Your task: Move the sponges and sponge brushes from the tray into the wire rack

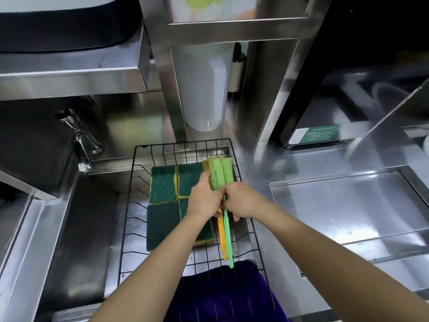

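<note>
Over wire rack (pixel 137 196), green-headed sponge brushes (pixel 220 175), both hands

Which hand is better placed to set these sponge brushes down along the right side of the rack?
Probably the right hand. It grips the brush handles on the side nearest the wire rack's right edge, where bare wire shows. The left hand sits over the green sponges.

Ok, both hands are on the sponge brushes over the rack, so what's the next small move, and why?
Probably lower the sponge brushes onto the bare strip along the wire rack's right side and let go: left hand and right hand hold them there, and the green sponges fill the left.
</note>
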